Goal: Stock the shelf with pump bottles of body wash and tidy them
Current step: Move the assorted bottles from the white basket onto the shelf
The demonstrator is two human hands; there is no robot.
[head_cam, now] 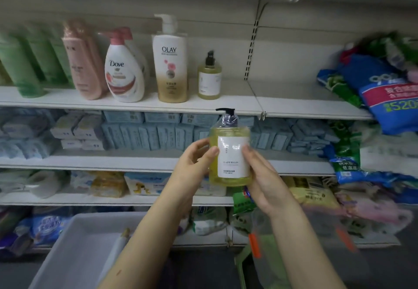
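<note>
- Head view, centre of frame: the yellow pump bottle (pixel 230 152) is upright in the air, below the upper shelf (pixel 294 105). The left hand (pixel 194 164) and right hand (pixel 264 182) clasp its sides, fingers curled round it.
- Upper middle: a matching bottle (pixel 209 80) stands right of the Olay bottle (pixel 170 62), with bare shelf beyond.
- Best, I judge: lift it clear of the shelf lip, set it just beside its twin, label forward, and release only once the base sits flat.

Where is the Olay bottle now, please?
Head view, left of centre: the Olay bottle stands on the shelf between the Dove bottle and a small yellow bottle.
</note>
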